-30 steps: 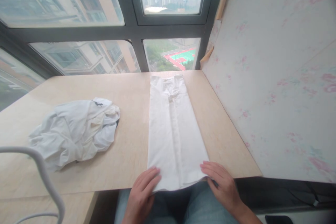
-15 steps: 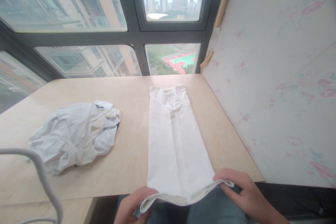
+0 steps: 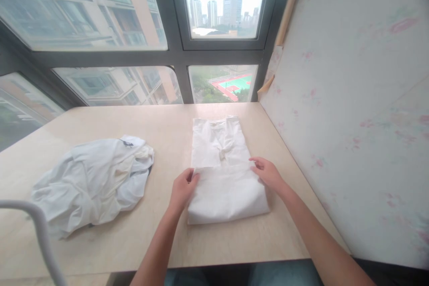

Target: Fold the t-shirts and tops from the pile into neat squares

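Observation:
A white shirt (image 3: 228,196) lies on the wooden surface, its lower part turned up over the middle. The neck end points to the window, with a crumpled front opening showing. My left hand (image 3: 183,186) is closed on the left corner of the turned-up edge, thumb on top. At the right corner of the same edge, my right hand (image 3: 266,172) pinches the cloth between thumb and fingers. Both forearms reach in from the near side, one on each side of the shirt.
A crumpled heap of white clothing (image 3: 97,183) sits to the left. A curved grey-white tube (image 3: 42,232) rises at the near left. The wooden tabletop (image 3: 214,250) ends at dark-framed windows behind and a flowered wall (image 3: 342,98) on the right.
Both hands have carried the shirt's near edge away from me, up over its middle. The lower part, flat before, is now doubled over. The view has shifted slightly.

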Available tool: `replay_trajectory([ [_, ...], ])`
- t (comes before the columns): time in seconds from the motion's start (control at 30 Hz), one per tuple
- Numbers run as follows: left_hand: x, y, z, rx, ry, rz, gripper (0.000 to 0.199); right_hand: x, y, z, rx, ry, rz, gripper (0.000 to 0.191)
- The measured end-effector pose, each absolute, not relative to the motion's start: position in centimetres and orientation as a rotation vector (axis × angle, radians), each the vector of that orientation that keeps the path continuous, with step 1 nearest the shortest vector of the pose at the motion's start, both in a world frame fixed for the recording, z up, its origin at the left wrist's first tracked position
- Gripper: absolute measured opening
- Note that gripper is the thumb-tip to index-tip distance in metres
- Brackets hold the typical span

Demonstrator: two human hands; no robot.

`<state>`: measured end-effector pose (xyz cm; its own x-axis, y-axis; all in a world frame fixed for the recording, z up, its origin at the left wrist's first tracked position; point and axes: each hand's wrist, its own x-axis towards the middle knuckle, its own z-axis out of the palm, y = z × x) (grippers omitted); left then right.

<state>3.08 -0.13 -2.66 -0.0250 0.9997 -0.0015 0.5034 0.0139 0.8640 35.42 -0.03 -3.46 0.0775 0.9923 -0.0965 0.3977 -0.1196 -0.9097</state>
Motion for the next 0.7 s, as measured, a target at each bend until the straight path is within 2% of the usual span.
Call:
replay_trajectory([
  [0.2, 2.6, 3.6, -1.3, 1.556, 1.532, 1.024, 0.039, 36.0, 3.4, -2.1, -1.43, -1.35, 0.991, 0.039],
  [0.37, 3.0, 8.4, -1.7, 1.675, 1.716, 0.975, 0.025, 35.2, 8.8, -2.9, -1.595, -1.485, 0.705, 0.035],
  [0.5, 5.1, 7.7, -1.5, 1.87, 1.856, 0.968, 0.042, 33.5, 9.1, -4.0, -1.613, -1.604, 0.467, 0.04],
  [0.57, 6.8, 6.4, -1.4, 2.159, 1.815, 0.888, 0.046, 32.1, 8.1, -4.4, -1.506, -1.847, 0.313, 0.041],
  [0.7, 9.9, 5.0, -2.9, 2.656, 1.62, 0.503, 0.052, 29.3, 6.0, -5.3, -1.417, -2.299, 0.155, 0.046],
])
